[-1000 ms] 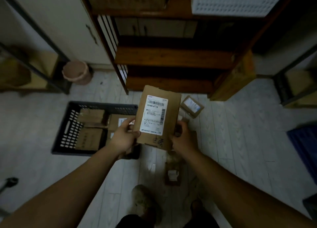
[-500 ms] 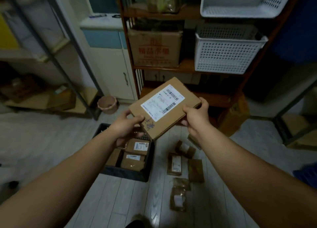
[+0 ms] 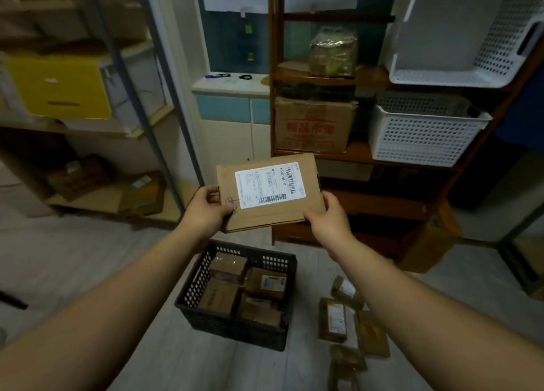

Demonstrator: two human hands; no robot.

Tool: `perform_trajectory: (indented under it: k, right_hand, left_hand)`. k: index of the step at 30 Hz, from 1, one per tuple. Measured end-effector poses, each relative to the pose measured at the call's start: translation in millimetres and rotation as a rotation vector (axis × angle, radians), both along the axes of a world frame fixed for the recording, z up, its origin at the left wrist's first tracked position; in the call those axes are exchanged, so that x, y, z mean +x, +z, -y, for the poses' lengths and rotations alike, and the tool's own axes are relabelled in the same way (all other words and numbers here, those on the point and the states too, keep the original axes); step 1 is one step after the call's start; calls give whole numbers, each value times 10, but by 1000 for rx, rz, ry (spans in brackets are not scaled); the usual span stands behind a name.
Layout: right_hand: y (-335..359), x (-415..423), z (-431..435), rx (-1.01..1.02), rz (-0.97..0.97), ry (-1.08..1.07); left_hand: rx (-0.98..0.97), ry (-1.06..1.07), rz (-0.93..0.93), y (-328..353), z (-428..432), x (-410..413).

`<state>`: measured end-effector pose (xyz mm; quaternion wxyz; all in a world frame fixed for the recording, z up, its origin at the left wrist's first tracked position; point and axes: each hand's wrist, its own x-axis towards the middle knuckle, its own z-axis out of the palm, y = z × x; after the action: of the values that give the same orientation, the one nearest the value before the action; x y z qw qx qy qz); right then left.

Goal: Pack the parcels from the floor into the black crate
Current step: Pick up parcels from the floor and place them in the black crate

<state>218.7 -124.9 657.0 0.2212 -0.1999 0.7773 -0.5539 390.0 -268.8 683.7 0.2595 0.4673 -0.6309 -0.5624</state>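
Parcels concern us, though we start with the biggest thing around them: the wooden shelf unit (image 3: 365, 158) ahead, carrying white perforated baskets (image 3: 424, 134) and a printed carton (image 3: 313, 125). Below our arms the black crate (image 3: 235, 326) sits on the pale floor (image 3: 88, 258), already holding several brown parcels (image 3: 265, 283). We hold a flat cardboard parcel (image 3: 270, 214) up above the crate, white label (image 3: 269, 186) facing us. Our left hand (image 3: 206, 211) grips its left edge, fingers closed around it; our right hand (image 3: 329, 216) clasps the lower right corner. More loose parcels (image 3: 335, 320) lie on the floor just right of the crate.
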Motion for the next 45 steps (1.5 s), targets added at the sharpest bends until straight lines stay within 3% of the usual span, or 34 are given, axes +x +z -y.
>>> perform_trajectory:
  k: [3,10,16,25,34,40,45]
  right_hand:
    - [-127,379,347,64,0,2]
    - [-375,744,742,190,-80,1]
    - [-561,479,1054,225,-131,2]
    - [-1199,-139,1655,259,-127,93]
    - [-2325,-356,1927,512,2,116]
    - [-3499,-389,2187,682,36,111]
    - [-4752,-488,2262,767,68,142]
  left_hand:
    - [29,-79,-6,-33,311,391]
    - [-103,-213,141,-160,821,652]
    - [-224,-391,206,-350,1207,346]
    - [-287,-479,322,-983,1902,-293]
    - [-201,-669,409,-2356,2398,-823]
    - [-105,-695,446,-3808,2730,-981]
    - [-183,-728,556,-5203,2761,-1052]
